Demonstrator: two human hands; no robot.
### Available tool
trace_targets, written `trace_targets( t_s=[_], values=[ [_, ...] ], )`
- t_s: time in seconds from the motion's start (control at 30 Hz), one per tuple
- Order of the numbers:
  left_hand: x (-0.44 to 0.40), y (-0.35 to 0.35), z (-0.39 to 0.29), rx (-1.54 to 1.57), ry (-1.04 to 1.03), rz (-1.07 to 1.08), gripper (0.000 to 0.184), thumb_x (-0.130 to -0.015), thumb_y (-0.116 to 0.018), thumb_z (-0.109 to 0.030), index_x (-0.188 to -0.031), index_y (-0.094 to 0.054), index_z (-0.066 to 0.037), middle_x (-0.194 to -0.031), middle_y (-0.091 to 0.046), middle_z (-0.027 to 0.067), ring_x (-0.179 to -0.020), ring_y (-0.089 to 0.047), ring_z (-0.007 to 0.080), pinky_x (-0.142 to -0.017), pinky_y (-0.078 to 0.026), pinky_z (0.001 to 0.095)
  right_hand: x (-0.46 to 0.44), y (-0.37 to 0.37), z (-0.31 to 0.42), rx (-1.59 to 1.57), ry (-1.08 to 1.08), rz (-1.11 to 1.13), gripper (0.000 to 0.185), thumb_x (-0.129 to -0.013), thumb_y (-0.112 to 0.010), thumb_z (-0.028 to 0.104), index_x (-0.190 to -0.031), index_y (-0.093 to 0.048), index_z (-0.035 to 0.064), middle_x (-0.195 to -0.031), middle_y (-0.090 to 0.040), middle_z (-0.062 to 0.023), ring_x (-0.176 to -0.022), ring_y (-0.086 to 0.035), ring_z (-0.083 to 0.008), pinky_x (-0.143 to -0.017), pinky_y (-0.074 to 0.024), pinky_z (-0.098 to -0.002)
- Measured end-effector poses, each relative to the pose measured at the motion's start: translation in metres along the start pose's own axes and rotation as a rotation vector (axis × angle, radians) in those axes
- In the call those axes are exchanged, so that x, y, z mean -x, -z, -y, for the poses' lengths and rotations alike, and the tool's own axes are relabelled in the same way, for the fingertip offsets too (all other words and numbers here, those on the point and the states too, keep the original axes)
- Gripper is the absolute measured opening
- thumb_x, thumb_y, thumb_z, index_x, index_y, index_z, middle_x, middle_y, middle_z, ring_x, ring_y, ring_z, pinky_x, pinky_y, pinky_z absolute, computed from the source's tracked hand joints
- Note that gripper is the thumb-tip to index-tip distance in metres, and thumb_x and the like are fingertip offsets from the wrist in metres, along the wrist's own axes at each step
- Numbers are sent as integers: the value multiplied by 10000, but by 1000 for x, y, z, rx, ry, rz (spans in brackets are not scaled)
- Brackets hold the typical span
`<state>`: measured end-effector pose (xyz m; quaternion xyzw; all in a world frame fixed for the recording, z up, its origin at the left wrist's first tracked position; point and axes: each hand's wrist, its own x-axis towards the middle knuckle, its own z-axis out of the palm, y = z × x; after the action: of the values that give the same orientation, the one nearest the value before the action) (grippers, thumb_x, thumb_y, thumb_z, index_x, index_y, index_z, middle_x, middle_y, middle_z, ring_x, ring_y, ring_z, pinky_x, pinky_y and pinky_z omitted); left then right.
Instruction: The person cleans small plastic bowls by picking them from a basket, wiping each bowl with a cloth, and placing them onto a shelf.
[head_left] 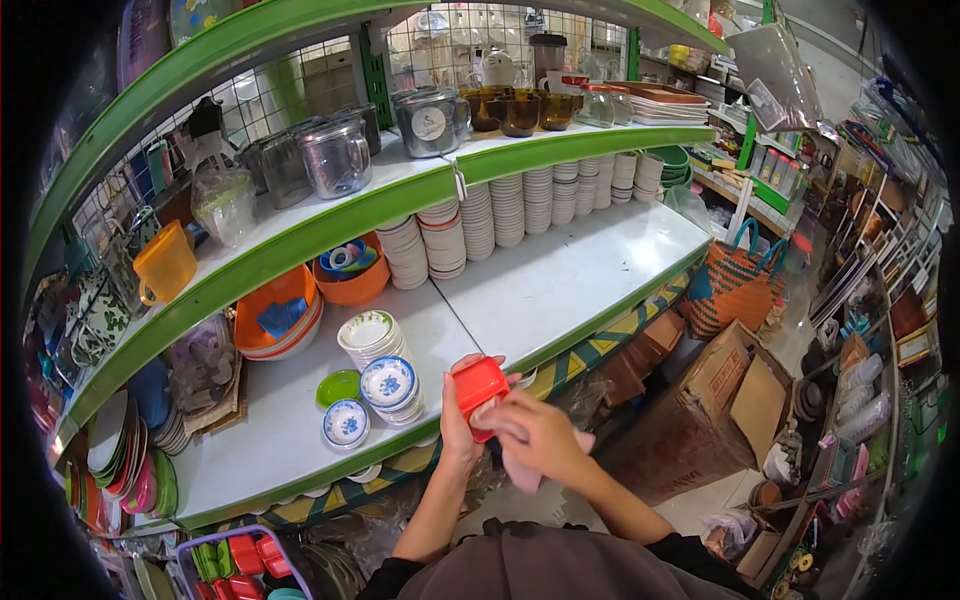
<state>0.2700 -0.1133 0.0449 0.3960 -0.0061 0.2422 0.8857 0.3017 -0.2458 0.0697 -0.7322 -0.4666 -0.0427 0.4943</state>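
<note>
A small red dish (480,383) is held up by my left hand (458,425), whose fingers wrap round its side and far edge. Against the dish's near part, my right hand (540,435) is closed on a pale pink cloth (530,475) that hangs below the fingers. Left of my hands, on the white shelf (560,290), stand a stack of blue-patterned bowls (388,383), a single blue-patterned bowl (346,424), a green dish (338,389) and a stack of green-patterned bowls (367,330).
Stacks of white cups (478,222) line the shelf's back. Orange bowls (275,310) stand at the left. A basket (265,548) of red and green dishes lies low at the left. A cardboard box (690,420) and woven bag (735,285) stand at the right.
</note>
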Motion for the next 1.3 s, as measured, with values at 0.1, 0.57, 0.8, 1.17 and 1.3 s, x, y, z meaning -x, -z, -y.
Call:
trace_targets(
  t_s=[0.1, 0.57, 0.8, 1.17, 1.3],
  values=[
    [4, -8, -8, 1, -42, 55, 570, -997, -293, -522, -1281, -395, -38, -1264, -510, 217, -1063, -602, 375, -832, -554, 426, -1, 0, 2, 180, -51, -139, 228, -767, -659, 96, -994, -638, 91, -916, -597, -89, -781, -644, -323, -651, -520, -390],
    [14, -6, 14, -116, -12, 147, 712, -997, -188, -547, -1384, -382, 18, -1305, -529, 195, -1211, -515, 274, -1064, -373, 402, -4, 12, 1, 73, 64, -261, 283, -765, -650, 40, -1045, -633, 0, -936, -614, -135, -807, -636, -313, -702, -508, -364],
    [20, 0, 29, -166, -108, 118, 659, -1007, -252, -492, -1362, -417, 38, -1284, -543, 183, -1161, -534, 249, -1025, -397, 370, 0, 1, 8, 102, -159, -196, 263, -760, -645, 76, -1014, -645, 9, -924, -639, -178, -826, -636, -377, -708, -509, -408],
    [10, 10, 21, -245, -8, 77, 655, -1021, -207, -482, -1366, -421, 32, -1272, -558, 174, -1188, -524, 247, -1052, -384, 370, -6, -16, -14, 322, -57, -283, 220, -733, -679, 76, -942, -626, 35, -918, -610, -133, -791, -639, -340, -658, -512, -382],
    [11, 11, 34, -165, 38, 50, 652, -1019, -199, -480, -1366, -422, 25, -1251, -571, 183, -1179, -531, 258, -1050, -387, 374, -7, -14, -17, 62, -42, -182, 221, -739, -675, 69, -948, -615, 30, -983, -626, -137, -810, -633, -353, -673, -510, -414]
  ],
)
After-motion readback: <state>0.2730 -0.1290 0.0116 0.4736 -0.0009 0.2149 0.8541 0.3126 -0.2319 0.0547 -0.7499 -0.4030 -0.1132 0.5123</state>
